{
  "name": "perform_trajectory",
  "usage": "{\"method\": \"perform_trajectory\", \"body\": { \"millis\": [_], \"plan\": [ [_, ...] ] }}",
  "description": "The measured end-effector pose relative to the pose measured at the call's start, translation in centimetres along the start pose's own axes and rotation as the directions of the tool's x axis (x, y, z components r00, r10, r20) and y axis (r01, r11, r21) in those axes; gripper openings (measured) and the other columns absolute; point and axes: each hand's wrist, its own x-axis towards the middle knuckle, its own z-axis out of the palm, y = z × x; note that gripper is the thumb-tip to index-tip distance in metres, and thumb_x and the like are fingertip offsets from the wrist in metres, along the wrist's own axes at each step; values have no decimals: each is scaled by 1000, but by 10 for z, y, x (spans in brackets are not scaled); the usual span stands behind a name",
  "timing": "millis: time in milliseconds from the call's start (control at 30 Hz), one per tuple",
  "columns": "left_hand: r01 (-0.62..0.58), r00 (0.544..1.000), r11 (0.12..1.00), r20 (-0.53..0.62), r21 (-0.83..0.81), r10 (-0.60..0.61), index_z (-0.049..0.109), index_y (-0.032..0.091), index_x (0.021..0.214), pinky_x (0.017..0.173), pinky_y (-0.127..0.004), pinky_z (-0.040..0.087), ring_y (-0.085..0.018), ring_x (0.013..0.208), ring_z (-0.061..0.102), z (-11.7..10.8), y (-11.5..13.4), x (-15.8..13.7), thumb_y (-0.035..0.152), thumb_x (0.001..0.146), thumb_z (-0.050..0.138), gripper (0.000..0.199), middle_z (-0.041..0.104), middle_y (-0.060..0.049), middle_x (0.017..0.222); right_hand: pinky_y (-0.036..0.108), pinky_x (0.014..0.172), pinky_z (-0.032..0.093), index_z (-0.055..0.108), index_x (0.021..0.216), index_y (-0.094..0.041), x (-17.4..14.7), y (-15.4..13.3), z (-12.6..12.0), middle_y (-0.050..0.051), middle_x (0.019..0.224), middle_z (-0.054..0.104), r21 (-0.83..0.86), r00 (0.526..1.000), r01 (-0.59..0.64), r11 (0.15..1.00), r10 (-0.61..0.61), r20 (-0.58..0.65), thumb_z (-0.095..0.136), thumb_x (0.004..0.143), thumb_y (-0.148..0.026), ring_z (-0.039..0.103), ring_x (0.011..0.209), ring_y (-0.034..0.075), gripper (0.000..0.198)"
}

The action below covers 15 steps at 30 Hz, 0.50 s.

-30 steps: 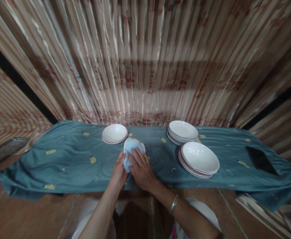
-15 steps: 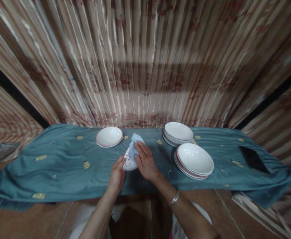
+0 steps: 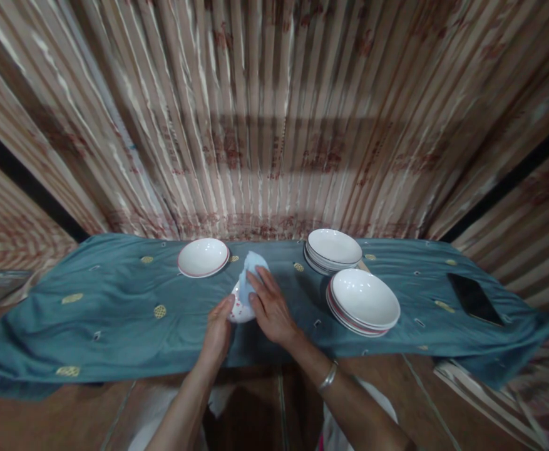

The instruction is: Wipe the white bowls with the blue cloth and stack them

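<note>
My left hand (image 3: 218,326) grips the left edge of a small white dish (image 3: 241,311) with red floral marks, held up over the cloth-covered table. A light blue cloth (image 3: 251,275) lies against the dish, pressed there by my right hand (image 3: 271,307), its fingers closed over the cloth. The cloth and fingers hide the right part of the dish. Beyond my hands, to the left, sits a white plate with a red rim (image 3: 203,257), seemingly with another beneath it.
Two stacks stand on the right: dark-rimmed white plates (image 3: 334,247) at the back, red-rimmed white plates (image 3: 365,299) nearer. A black tablet or phone (image 3: 475,299) lies at the far right. The table wears a green cloth (image 3: 124,313); a striped curtain (image 3: 265,156) hangs behind.
The view has shifted slightly, moving everything a little left. My right hand and the cloth have moved slightly over the dish; my left hand keeps its hold.
</note>
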Motion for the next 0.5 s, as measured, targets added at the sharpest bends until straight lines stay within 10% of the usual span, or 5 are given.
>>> {"method": "perform_trajectory", "body": {
  "millis": [200, 500],
  "plan": [
    [-74, 995, 996, 67, 48, 71, 73, 13, 74, 78, -31, 47, -24, 88, 64, -6, -3, 3, 31, 58, 73, 25, 73, -7, 80, 51, 113, 19, 37, 140, -19, 0, -16, -5, 11, 150, 29, -176, 978, 190, 966, -172, 114, 39, 92, -27, 15, 141, 25, 48],
    [32, 999, 999, 43, 3, -32, 71, 11, 70, 71, -33, 49, -24, 74, 67, 1, 2, 1, 36, 51, 80, 32, 72, -8, 69, 41, 113, 26, 37, 139, -18, 9, 8, -7, 10, 147, 35, 6, 1000, 8, 1000, -8, 22, 30, 96, -31, 26, 138, 18, 46]
  ]
}}
